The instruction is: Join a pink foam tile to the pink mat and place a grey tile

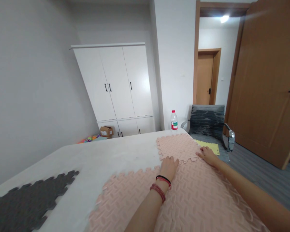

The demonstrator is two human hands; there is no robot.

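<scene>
- Lying nearest the camera, a large pink foam mat tile (195, 199) is covering the near right part of the white table (99, 158), its toothed edges showing along the left side
- Both forearms are reaching forward over this tile, the left one wearing red and black wristbands (161, 186)
- Pressing down flat, the left hand (168, 167) is resting on the seam where the large tile is meeting a smaller pink foam tile (177, 146); the fingers are lying spread and low, gripping nothing
- The right hand (209, 155) is lying palm down on the right end of the same seam, at the table's right edge, fingers stretched out and closing on nothing
- The smaller pink tile is sitting just beyond the hands, its interlocking teeth touching those of the large tile
- A dark grey foam mat tile (29, 203) is lying on the near left of the table, well apart from the pink ones
- A yellow foam piece (209, 146) is resting on the seat of a grey office chair (207, 124) just past the table's right corner
- A clear plastic water bottle (174, 120) with a red cap is standing upright at the far edge of the table
- Farther back, a small cardboard box (106, 131) and some colourful toys (89, 139) are sitting on the floor before a white wardrobe (118, 87)
- An open wooden door (268, 80) is standing at the far right
</scene>
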